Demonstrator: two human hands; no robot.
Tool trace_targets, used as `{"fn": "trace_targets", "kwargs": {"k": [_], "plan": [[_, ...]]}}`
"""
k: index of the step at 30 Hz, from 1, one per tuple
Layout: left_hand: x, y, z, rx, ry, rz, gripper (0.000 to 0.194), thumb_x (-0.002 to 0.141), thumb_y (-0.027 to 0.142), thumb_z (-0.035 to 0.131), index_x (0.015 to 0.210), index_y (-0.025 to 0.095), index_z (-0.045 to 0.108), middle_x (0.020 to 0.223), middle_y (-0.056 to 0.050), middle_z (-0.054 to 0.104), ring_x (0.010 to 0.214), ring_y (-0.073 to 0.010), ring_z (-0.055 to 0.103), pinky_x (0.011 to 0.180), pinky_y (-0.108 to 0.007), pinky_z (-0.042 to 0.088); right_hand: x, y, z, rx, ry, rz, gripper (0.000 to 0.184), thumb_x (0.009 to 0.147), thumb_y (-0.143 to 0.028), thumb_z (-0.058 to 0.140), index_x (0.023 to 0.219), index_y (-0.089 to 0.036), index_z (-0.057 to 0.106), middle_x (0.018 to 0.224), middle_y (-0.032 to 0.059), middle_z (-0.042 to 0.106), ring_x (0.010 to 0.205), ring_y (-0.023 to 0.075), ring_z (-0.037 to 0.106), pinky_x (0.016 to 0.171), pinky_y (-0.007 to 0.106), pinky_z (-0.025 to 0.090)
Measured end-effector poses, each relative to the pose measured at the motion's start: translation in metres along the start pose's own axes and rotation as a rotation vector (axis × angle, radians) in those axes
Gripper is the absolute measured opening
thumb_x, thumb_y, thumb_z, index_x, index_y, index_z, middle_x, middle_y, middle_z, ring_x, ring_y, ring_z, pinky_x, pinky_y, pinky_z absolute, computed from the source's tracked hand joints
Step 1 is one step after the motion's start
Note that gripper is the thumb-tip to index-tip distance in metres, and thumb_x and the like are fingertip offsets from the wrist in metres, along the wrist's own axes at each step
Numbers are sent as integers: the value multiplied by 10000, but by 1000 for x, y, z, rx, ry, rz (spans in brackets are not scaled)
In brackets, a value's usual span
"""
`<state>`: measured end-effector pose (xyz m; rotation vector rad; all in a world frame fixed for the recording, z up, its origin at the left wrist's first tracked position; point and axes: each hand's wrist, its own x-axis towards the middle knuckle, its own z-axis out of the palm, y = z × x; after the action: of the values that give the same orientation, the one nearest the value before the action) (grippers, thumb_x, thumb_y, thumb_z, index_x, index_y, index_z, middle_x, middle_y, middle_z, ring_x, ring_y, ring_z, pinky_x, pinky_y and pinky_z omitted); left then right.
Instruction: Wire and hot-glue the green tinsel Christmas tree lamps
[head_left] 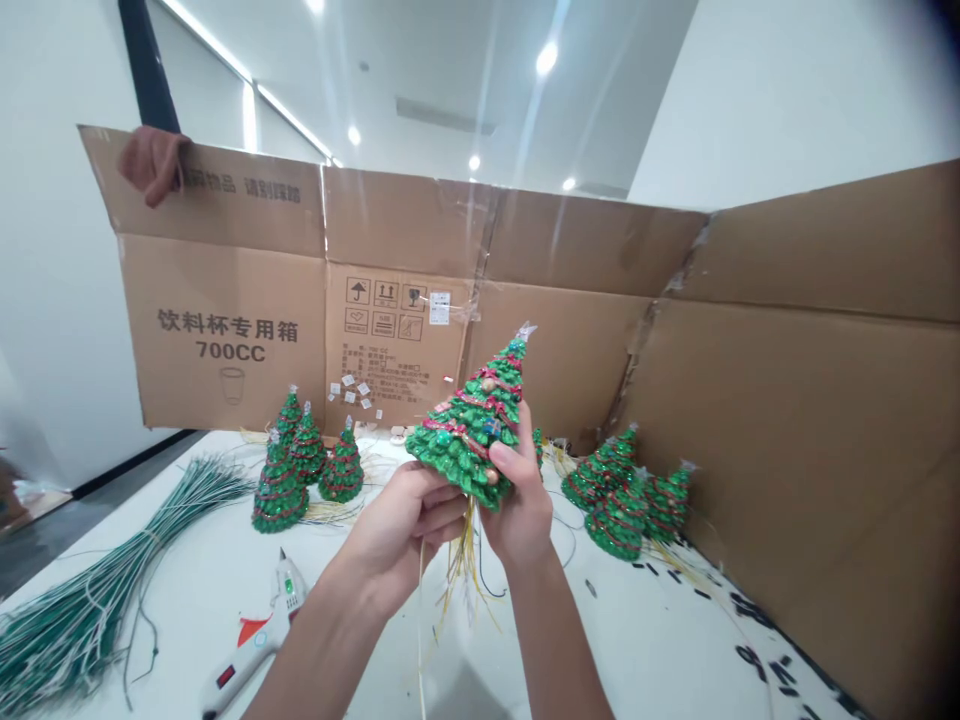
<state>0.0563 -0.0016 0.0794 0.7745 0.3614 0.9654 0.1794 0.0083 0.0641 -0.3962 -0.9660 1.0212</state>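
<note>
White tabletop [660, 620], cardboard carton [570, 240] opened out behind it as a backdrop. Tilted green tinsel tree [469, 430] held in the air above the table, tip up, red garland around it. Left hand [401, 530] closed around its lower side; right hand [521, 500] grips the opposite side, fingers [525, 425] curled up onto the tinsel. Straw-coloured strands [461, 570] hang from the base between the hands. Further trees stand on the table: group [296, 470] to the left, group [619, 495] to the right. Glue gun [262, 630] lies near the left forearm; green wire bundle [75, 620] at the table's left. Carton print reads 饮料杯专用箱 and 700CC [225, 335], with handling symbols [382, 305]. Second person's hand [154, 165] holds the carton's top left edge.
</note>
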Motion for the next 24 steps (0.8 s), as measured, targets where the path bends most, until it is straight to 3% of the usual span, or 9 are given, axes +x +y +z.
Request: {"fn": "trace_targets", "kwargs": {"k": [7,13,16,24], "plan": [[2,-1,-4,43,19,10,554,640,287,897,629,224,347,539,142,263,459,-16,109,485,-242,115,0,3,1,41,34,3,676,824,-313,816,1455,-365,581,1192,21,755,1093,266,747,995,437,610],[2,0,-1,118,42,60,584,633,343,980,617,221,409,508,148,254,486,-29,99,478,-228,125,0,1,4,49,27,15,654,880,-323,776,1498,-348,562,1074,2,745,1020,254,756,999,430,610],[3,0,-1,130,54,87,609,623,389,983,601,224,397,504,143,261,488,-31,110,470,-224,126,1,1,4,43,17,16,625,893,-336,758,1491,-338,573,1128,15,759,1025,252,753,1004,431,608],[3,-4,0,131,106,139,554,619,321,960,601,219,416,502,133,268,493,-36,123,463,-217,124,2,5,3,37,22,3,623,901,-401,809,1483,-346,593,1148,16,778,1053,249,755,1039,436,600]]}}
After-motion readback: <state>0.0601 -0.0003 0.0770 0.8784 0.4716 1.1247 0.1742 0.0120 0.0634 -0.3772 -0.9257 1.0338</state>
